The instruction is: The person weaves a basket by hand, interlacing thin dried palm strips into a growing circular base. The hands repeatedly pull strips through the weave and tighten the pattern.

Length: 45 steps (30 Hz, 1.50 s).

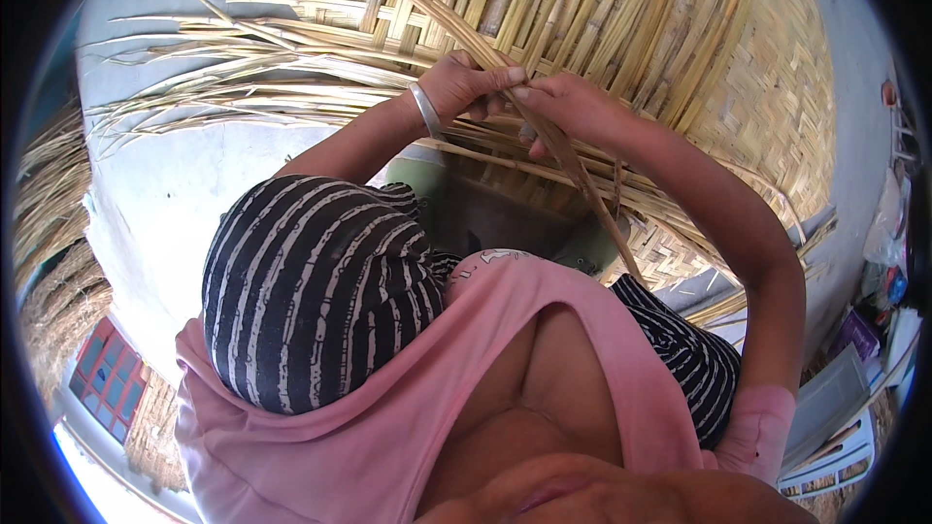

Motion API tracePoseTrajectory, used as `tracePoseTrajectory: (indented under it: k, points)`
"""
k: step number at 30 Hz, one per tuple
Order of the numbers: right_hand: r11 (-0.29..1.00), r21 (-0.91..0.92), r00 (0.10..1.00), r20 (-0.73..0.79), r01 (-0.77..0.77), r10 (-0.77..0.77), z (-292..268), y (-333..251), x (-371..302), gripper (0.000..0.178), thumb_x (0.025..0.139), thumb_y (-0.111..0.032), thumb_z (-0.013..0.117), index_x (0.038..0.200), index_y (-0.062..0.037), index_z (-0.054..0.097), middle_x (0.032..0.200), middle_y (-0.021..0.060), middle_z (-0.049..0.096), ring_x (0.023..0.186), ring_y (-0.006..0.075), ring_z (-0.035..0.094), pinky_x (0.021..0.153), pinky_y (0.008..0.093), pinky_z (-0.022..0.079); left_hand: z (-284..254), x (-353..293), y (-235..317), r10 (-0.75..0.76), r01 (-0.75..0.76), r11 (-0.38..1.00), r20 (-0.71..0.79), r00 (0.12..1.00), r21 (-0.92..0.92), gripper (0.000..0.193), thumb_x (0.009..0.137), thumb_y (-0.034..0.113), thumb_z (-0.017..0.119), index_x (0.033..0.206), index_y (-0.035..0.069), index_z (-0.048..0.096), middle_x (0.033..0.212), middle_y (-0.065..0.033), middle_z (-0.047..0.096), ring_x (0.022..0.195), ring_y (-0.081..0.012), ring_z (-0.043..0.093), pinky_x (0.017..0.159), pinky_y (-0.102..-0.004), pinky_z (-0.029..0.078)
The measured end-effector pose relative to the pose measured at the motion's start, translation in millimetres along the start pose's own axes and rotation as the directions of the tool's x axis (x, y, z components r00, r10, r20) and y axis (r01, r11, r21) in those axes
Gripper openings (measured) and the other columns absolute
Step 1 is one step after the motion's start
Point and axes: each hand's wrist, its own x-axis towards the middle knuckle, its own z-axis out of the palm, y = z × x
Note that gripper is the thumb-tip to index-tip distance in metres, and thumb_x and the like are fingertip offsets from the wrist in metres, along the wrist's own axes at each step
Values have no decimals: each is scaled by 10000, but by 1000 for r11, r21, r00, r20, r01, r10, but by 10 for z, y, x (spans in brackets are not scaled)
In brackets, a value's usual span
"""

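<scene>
- Fingers of our left hand (458,85) are clamped on a long tan stalk (580,170), the thumb pressed along it.
- Fingers of our right hand (580,109) pinch the same stalk just beside the left thumb; whether it is one strip or several together, we cannot tell.
- Nearest us is our pink shirt (340,475), with striped trousers (320,291) over our bent legs, left and right.
- Between our legs the space is dark, and we cannot make out what lies there.
- Our stalk slants from the near right, beside our right leg, up through both hands to the far left.
- On our left wrist sits a silver bangle (425,109).
- Under and beyond our hands, loose stalks (243,87) lie crosswise, their thin ends fanning out to the left over the pale floor (146,194).
- Off to our left stand straw bundles (49,184); off to our right is a white plastic rack or chair (845,461).
- Farther out, a woven mat (786,107) spreads ahead and right, with more stalks (631,29) lying lengthwise on it.
</scene>
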Motion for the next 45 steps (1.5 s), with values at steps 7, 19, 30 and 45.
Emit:
tracePoseTrajectory:
  k: [7, 19, 30, 45]
  points:
    - [998, 29, 997, -55, -56, 58, 73, -46, 53, 359, 1005, -325, 503, 1049, 13, 615, 778, 128, 675, 616, 191, 690, 547, 318, 554, 93, 2, -41, 174, -148, 972, -131, 976, 183, 247, 932, 253, 678, 1023, 23, 685, 752, -51, 679, 586, -113, 614, 487, -227, 470]
    - [985, 122, 992, -12, -120, 123, 92, 27, 60, 333, 985, -340, 558, 998, -13, 618, 780, 113, 666, 601, 169, 673, 540, 285, 558, -183, -52, -87, -54, 39, 985, -87, 995, -169, 280, 940, 226, 662, 1112, 5, 647, 904, -58, 694, 709, -121, 642, 672, -251, 525]
    - [991, 134, 987, -163, 23, -1, 89, 111, 164, 324, 969, -313, 553, 975, -2, 640, 753, 112, 668, 547, 150, 637, 513, 269, 524, 15, -6, -105, 86, -96, 993, -137, 987, -66, 230, 927, 130, 659, 1116, -1, 650, 893, -73, 700, 759, -146, 677, 675, -273, 565]
    - [989, 125, 987, -125, -82, 97, 170, 12, 52, 303, 990, -337, 556, 962, -42, 618, 735, 77, 646, 524, 122, 590, 469, 258, 477, -163, -61, -49, 7, -69, 968, -251, 968, -241, 249, 920, 191, 686, 1086, 5, 673, 953, -85, 699, 778, -125, 646, 642, -247, 530]
